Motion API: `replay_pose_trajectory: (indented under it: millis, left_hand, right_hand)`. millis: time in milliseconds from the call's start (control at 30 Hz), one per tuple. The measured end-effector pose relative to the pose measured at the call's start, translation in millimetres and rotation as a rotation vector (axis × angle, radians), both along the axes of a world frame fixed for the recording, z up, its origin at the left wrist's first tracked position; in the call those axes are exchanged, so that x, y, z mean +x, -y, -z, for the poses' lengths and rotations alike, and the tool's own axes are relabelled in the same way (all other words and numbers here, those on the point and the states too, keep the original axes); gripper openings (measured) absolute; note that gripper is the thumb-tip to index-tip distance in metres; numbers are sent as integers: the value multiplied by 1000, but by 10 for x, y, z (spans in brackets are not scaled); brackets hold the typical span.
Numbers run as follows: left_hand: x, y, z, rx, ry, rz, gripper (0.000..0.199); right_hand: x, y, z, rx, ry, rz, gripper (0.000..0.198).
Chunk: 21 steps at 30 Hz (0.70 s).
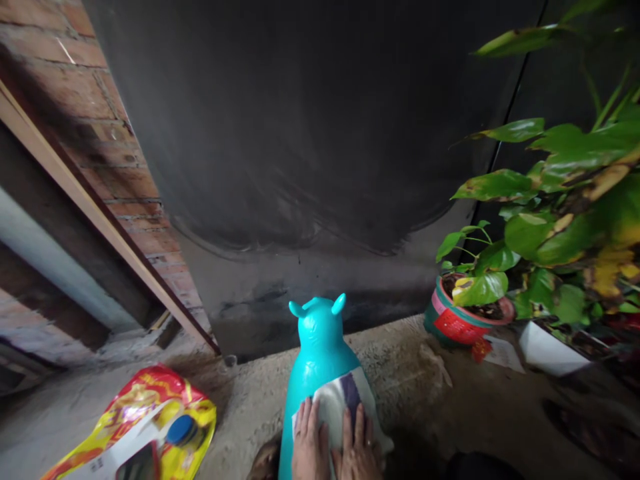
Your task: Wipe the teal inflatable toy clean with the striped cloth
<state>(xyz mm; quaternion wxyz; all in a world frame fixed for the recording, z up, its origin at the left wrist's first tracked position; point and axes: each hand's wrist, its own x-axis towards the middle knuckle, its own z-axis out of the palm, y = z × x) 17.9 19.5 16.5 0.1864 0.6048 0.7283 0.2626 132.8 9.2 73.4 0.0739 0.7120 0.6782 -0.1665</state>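
Note:
A shiny turquoise animal toy [323,353], apparently an inflatable one, stands upright in front of me with its two small ears or horns at the top. A white cloth [330,400] with a dark purple stripe lies over its back. My left hand [309,443] presses flat on the left part of the cloth, fingers stretched out. Beside it, my right hand [357,445] lies flat on the cloth's right part, over the stripe's lower end. The toy's lower body is partly covered by the cloth and my hands, and cut off by the bottom edge.
A dark smudged panel [310,133] rises just ahead. On the left a red and yellow bag [200,407] lies under a blue-capped bottle [183,430], near a brick wall [140,220]. Leafy plants grow at the right in a green-red pot [463,323] and a white planter [550,350].

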Motion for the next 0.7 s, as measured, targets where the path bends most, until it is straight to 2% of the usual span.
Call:
replay_pose_trajectory:
  millis: [100, 233, 300, 367, 467, 533, 700]
  left_hand:
    - [-32, 9, -119, -46, 27, 3, 55]
    - [-35, -56, -354, -46, 15, -101, 56]
    - [-43, -32, -394, -78, -27, -150, 57]
    - [-57, 43, -354, -104, -79, -182, 56]
    - [-67, 187, -233, -87, -147, -161, 50]
    - [-69, 247, -191, -88, -178, -121, 47]
    - [-118, 182, -298, -186, -119, -70, 40]
  right_hand:
    - [-86, 34, -112, -21, 30, 28, 61]
    - [-111, -82, -511, -105, 22, -5, 64]
    - [-56, -133, -674, -129, -5, -31, 67]
    - [39, -179, -742, -115, -45, -72, 71]
    - [206, -269, -678, -24, -143, -164, 59]
    - [295, -324, -583, 32, -177, -175, 54]
    - [364, -283, -432, -2, -268, -171, 60]
